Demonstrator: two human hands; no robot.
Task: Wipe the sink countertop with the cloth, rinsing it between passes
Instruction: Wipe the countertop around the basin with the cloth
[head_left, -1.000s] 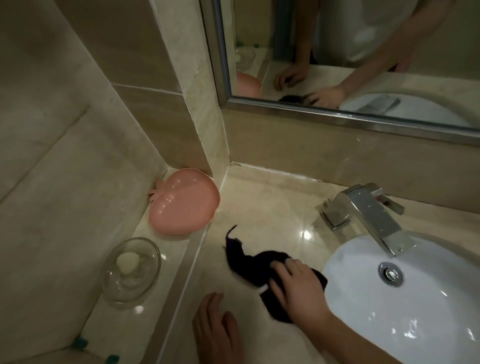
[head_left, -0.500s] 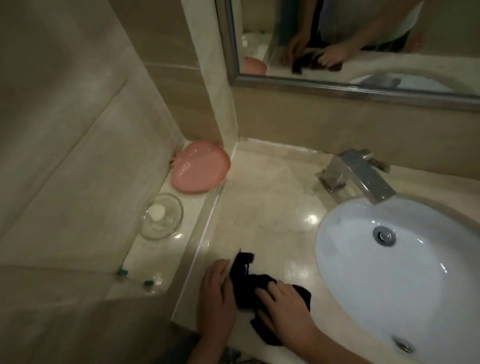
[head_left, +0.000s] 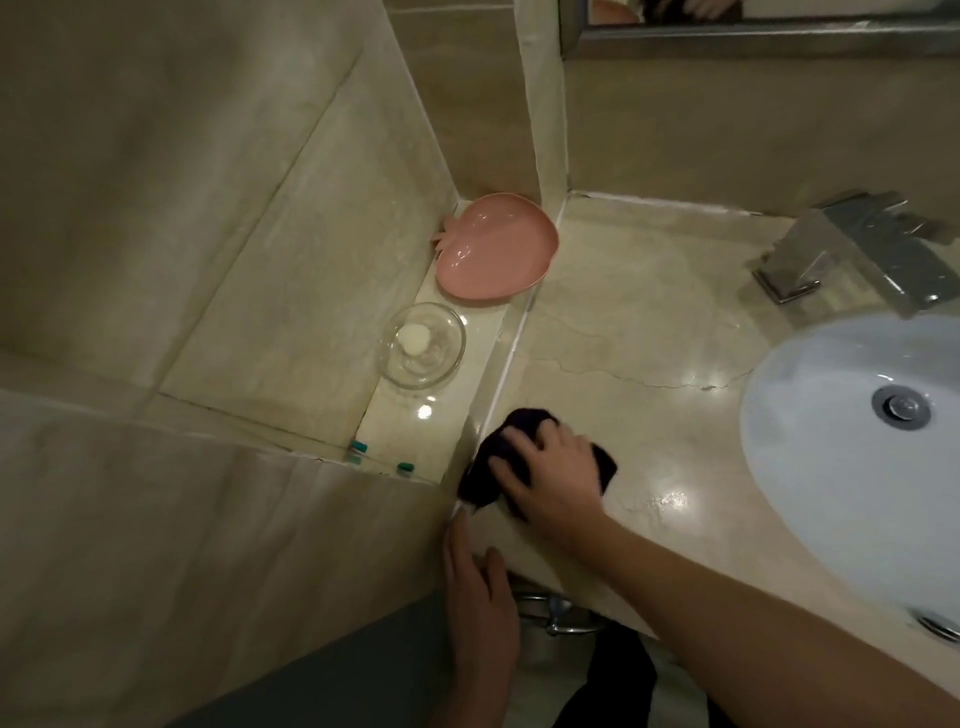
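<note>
Dark purple cloth (head_left: 485, 470) is lying bunched at the left edge of the glossy beige marble bench (head_left: 634, 332), against the step up to a raised marble ledge (head_left: 415, 441). The right hand (head_left: 553, 475) is pressing down on the cloth, its grip spread over the fabric with fingers bent onto it. The left hand (head_left: 480, 592) is resting released on the bench's front corner, fingers straight. Ceiling light is glinting off the wet-looking stone, where a thin crack is running toward the white oval sink basin (head_left: 831, 467). A square chrome faucet (head_left: 857, 249) is standing behind the basin. On the ledge, a pink apple-shaped plastic dish (head_left: 498, 249) is sitting beside a clear glass bowl (head_left: 422, 345) holding a pale soap piece. Beige tiled walls are enclosing the corner.
</note>
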